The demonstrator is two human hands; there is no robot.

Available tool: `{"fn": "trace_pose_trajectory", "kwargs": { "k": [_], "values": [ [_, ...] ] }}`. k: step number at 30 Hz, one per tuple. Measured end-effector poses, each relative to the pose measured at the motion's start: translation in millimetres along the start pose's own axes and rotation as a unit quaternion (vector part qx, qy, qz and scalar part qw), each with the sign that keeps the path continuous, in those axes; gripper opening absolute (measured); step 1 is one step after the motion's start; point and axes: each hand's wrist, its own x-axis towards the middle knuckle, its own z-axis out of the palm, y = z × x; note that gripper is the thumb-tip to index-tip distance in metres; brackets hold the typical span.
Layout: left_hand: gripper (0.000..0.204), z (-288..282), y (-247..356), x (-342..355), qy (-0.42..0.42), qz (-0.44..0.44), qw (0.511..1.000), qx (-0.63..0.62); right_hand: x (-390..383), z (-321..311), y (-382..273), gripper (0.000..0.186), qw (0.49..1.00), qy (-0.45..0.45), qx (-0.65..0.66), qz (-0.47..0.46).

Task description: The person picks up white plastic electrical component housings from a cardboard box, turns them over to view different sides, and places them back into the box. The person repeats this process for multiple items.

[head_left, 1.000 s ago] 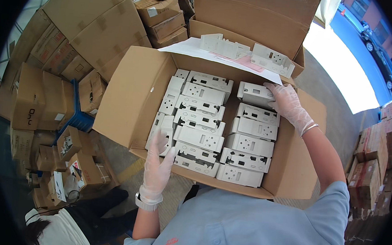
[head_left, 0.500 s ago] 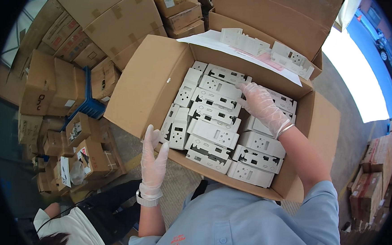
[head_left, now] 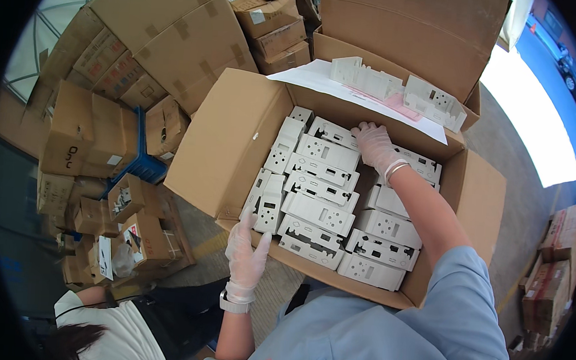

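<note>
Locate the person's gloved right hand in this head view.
The right hand rests on white plastic parts at the far side of the open cardboard box, right of centre.

Stacked brown cartons (head_left: 145, 33) crowd a grey concrete floor (head_left: 526, 168) under bright daylight.
</note>
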Motion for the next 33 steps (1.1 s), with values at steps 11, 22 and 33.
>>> {"fn": "trace_pose_trajectory", "kwargs": {
  "k": [11,22,33],
  "values": [
    [0.073,8,20,7,-0.006,-0.121,0.988,-0.093,-76,-69,10,0.057,0.969,0.215,0.103,-0.071],
    [0.079,-17,98,4,-0.094,-0.188,0.783,-0.585,-219,-102,-16,0.068,0.480,-0.175,0.860,0.011],
    [0.081,-49,111,29,-0.107,-0.204,0.769,-0.596,-257,-92,-73,0.080,0.587,-0.018,0.810,-0.005]
  ]
}}
